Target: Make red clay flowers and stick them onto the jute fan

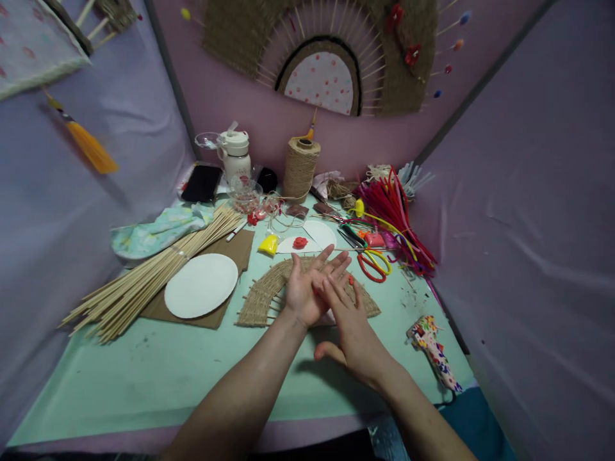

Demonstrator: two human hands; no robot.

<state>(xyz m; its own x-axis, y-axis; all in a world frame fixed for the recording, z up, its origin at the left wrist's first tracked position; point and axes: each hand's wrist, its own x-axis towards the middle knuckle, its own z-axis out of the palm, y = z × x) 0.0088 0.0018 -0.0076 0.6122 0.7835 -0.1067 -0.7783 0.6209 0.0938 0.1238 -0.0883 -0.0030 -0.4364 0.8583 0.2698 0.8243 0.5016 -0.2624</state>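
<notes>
My left hand (312, 285) is held palm up over the table, fingers stretched out. My right hand (350, 326) lies across it, palm down, its fingers resting on the left palm and fingers. Neither hand holds anything that I can see. Under both hands lies a half-round arch of woven jute twine on wooden skewers (262, 298). A small red bit (350, 280) shows beside my right fingers on the arch.
A white paper disc (200, 285) on brown card and a bundle of skewers (144, 278) lie left. A twine spool (300, 168), scissors (372, 262), red pipe cleaners (394, 211) and a patterned glue gun (435, 352) stand behind and right.
</notes>
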